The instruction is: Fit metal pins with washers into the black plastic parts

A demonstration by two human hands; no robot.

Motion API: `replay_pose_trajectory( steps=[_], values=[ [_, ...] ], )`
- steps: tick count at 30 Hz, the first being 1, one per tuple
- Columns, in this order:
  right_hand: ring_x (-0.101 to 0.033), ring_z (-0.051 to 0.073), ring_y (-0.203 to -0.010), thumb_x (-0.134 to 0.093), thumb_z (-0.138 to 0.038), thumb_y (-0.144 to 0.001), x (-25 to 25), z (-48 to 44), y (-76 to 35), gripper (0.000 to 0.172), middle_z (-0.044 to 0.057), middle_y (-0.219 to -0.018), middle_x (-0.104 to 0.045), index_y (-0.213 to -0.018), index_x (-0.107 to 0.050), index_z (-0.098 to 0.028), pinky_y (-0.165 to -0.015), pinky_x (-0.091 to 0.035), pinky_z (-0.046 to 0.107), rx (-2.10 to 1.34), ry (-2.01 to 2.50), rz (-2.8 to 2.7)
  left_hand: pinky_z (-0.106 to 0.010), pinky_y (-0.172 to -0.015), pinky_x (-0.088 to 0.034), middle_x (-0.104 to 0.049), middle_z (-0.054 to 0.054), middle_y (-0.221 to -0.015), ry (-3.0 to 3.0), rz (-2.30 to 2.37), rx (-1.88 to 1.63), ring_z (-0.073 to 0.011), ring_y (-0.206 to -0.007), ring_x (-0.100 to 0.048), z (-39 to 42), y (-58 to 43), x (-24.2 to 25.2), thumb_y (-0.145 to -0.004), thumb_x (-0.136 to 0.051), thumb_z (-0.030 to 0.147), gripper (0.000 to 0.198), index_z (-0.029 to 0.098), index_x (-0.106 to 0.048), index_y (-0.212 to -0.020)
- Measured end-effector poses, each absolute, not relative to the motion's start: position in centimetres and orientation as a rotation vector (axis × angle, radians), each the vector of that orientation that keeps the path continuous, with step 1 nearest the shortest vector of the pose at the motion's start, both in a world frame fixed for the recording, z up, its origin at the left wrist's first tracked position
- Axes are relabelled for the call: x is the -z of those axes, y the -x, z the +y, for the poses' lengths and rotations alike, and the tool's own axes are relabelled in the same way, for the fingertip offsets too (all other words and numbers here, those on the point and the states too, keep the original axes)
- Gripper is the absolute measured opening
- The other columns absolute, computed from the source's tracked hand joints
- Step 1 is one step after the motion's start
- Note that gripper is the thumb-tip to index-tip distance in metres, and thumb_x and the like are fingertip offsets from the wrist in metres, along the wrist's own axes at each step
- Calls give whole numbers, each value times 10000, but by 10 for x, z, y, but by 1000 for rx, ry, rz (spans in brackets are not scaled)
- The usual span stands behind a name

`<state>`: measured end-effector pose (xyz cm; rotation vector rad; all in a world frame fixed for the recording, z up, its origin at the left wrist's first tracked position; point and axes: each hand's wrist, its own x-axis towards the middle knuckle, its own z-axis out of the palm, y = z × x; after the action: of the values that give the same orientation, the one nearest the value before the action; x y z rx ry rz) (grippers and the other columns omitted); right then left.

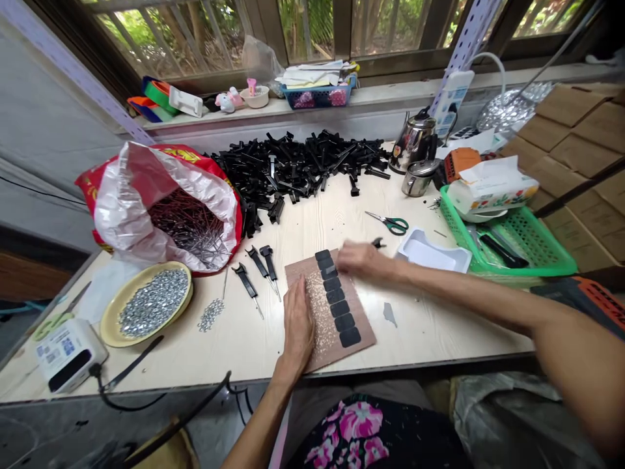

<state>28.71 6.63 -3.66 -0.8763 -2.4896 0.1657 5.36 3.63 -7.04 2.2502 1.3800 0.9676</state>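
The brown board (329, 354) lies slightly turned near the middle of the worktop's (424, 326) front edge, its lower left corner almost at that edge. Down its right half runs a column of black patches (340, 307); the left half is speckled with pale flecks. The left hand (299, 322) lies flattish over the board's left edge, fingers extended and together, gripping nothing that shows. The right hand (364, 262) is blurred and curled in at the board's upper right corner, beside the upper patches; a black forked piece (377, 243) shows just past it, though I cannot tell whether the fingers have hold of it. Toward the worktop's left edge lie black tools with thin metal shafts (247, 284) and a bowl (113, 333) of silvery pieces

The board should be light and fairly stiff, apt to skid on so smooth a worktop, so it is best pinned or lifted by its bare margins. The patches look thin and probably bend or crease easily: take each by a rounded corner, not its middle
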Motion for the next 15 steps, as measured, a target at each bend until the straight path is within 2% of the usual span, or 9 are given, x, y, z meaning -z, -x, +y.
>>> replay_pose_trajectory(
  steps=[2,5,10,15],
  values=[
    [-493,129,-706,-340,-219,-977,36,73,-290,318,23,-749,-588,-853,-627,-161,-637,-438,254,-142,942,-2491,-473,-1051,-357,-482,-157,-1337,-2266,1386,-939,-244,-1247,-427,37,-53,71,-877,-295,73,542,155,-324,-1413],
    [-495,139,-754,-334,-205,-975,43,68,-289,312,28,-784,-589,-872,-627,-173,-667,-427,258,-120,779,-2623,-492,-1051,-357,-478,-152,-1347,-2283,1391,-905,-253,-1257,-419,37,-54,73,-870,-286,56,552,163,-333,-1410],
    [-494,144,-771,-313,-231,-982,51,49,-282,331,35,-788,-588,-895,-630,-194,-694,-406,256,-133,817,-2608,-521,-1049,-354,-490,-141,-1347,-2297,1387,-882,-271,-1258,-427,39,-56,74,-888,-338,113,484,182,-412,-1361],
    [-503,152,-806,-348,-296,-976,14,20,-297,323,43,-828,-597,-874,-639,-201,-689,-407,258,-312,990,-2551,-503,-1018,-394,-562,-137,-1262,-2354,1240,-880,-272,-1202,-484,50,-55,71,-904,-422,241,347,186,-554,-1220]
  ],
)
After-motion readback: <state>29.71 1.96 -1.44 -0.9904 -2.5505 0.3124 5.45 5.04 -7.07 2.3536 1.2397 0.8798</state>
